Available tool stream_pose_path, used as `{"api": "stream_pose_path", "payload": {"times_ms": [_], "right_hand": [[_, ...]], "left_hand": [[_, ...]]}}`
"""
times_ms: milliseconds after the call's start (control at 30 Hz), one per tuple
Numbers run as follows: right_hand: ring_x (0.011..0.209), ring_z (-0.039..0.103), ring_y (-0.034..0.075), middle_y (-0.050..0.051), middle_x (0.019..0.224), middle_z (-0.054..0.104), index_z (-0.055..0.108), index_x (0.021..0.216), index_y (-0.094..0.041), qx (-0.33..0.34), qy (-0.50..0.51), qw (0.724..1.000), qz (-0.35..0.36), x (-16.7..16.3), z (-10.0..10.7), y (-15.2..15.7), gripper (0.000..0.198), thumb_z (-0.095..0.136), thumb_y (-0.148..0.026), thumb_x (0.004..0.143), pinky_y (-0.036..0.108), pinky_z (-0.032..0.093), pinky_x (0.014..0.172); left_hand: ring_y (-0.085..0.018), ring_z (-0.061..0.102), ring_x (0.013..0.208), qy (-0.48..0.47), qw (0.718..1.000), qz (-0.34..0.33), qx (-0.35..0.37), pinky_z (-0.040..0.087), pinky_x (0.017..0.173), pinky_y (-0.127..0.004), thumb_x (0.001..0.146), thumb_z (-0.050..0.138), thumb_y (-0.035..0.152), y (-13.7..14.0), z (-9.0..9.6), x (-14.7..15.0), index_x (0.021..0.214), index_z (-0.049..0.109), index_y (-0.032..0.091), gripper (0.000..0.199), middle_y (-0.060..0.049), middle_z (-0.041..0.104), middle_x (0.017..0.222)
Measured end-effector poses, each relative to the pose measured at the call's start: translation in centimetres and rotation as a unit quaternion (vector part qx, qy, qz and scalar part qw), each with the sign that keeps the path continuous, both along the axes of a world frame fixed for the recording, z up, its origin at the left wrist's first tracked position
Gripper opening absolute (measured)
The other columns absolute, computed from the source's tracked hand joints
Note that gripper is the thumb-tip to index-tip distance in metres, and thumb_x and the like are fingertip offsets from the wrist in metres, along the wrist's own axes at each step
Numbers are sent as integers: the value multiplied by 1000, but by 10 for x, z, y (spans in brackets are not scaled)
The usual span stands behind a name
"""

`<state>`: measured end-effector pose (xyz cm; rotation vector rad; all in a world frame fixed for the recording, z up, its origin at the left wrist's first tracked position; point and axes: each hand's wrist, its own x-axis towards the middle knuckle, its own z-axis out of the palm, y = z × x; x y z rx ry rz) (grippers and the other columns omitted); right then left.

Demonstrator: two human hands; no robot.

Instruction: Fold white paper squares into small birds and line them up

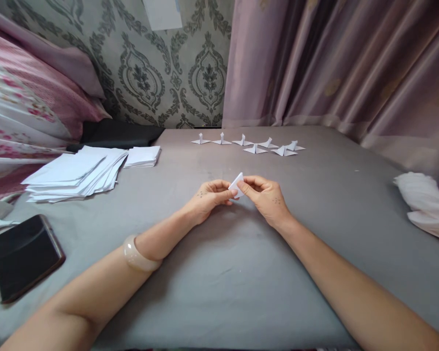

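Note:
A small piece of folded white paper [236, 185] is held up between both hands above the grey-covered table [219, 273]. My left hand [212, 197] pinches its lower left side between thumb and fingers. On the right side, the thumb and curled fingers of my right hand [267, 197] grip the same paper. Its back side and the fingertips behind it are hidden. Farther back stand several folded paper cranes [255, 149] with spread wings, in two loose rows.
Left of my hands lie a stack of white paper sheets [66, 170] and a smaller stack of paper squares [142, 156]. A dark tablet [26, 258] rests at the near left. Bunched white cloth [426, 200] is at the right edge. A curtain [314, 58] hangs behind the table.

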<state>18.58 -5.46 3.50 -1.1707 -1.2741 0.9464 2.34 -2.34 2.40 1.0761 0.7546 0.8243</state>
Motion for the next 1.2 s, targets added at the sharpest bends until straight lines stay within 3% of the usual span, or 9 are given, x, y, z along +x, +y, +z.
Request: {"api": "stream_pose_path", "payload": {"times_ms": [333,467,600,767,933,1067,1200], "right_hand": [[79,64,17,3,83,73,74,81,-20,-29,-5,999,-14,-1,0,-2,26,74,-43,69,31,49,78],[70,59,14,2,73,70,72,72,-19,-43,11,999,-18,-2,4,-4,25,75,-44,68,29,46,69],[62,55,13,1,65,65,71,68,-19,-100,50,993,21,0,3,-3,33,69,-51,73,29,44,66],[65,52,12,3,74,65,73,76,-18,-141,51,988,45,4,1,1,46,60,-62,77,29,42,69],[59,42,9,-2,66,59,72,76,-18,-145,16,988,51,2,1,-1,36,78,-51,63,27,36,62],[56,38,8,-4,60,54,72,75,-17,-170,40,984,46,5,0,0,34,79,-46,60,27,33,58],[55,38,8,-4,56,51,73,76,-16,-198,63,977,45,8,-3,3,34,79,-45,60,26,32,58]], "left_hand": [[-11,56,72,46,998,29,37,47,67,-24,63,83,35,-4,5,2,77,72,13,28,-2,65,77],[-10,57,66,55,998,2,19,47,64,-25,63,83,33,-6,8,3,74,72,13,24,-2,65,73],[-9,56,61,76,997,-29,6,43,58,-22,66,81,30,-8,9,3,74,73,12,21,-4,67,72],[-7,53,60,45,998,23,-40,40,55,-18,67,80,24,-2,5,1,75,72,10,18,-4,64,70],[-5,46,52,32,997,46,-61,35,51,-18,67,79,21,5,-1,-2,72,70,10,15,0,55,59],[-6,47,52,23,998,21,-54,36,52,-19,72,77,33,7,-1,-3,68,67,10,25,-1,54,58],[-9,51,58,24,998,-1,-56,37,53,-22,76,63,63,9,1,-3,73,70,9,54,-6,61,68]]}}
